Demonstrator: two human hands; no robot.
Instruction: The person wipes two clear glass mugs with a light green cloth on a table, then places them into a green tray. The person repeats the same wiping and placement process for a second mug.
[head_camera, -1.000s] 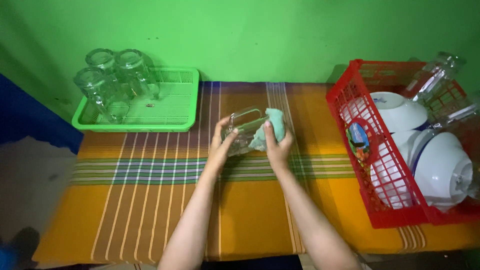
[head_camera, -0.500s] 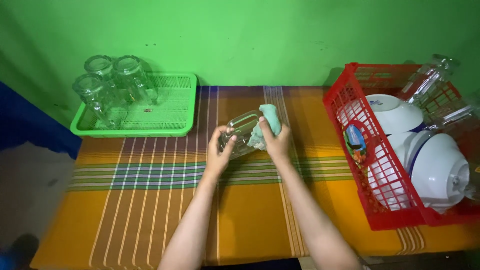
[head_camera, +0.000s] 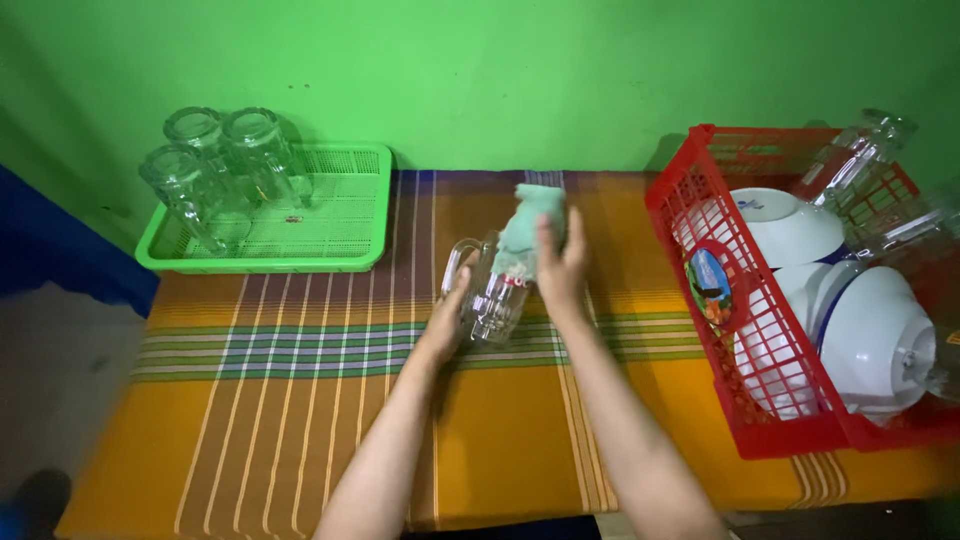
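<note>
Clear glass mug (head_camera: 490, 295), handled, gripped with soft pale-green cloth (head_camera: 530, 235).

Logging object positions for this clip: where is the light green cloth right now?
In the head view, the cloth is mid-table, held by the right hand against the glass mug, between the green tray and red basket.
</note>
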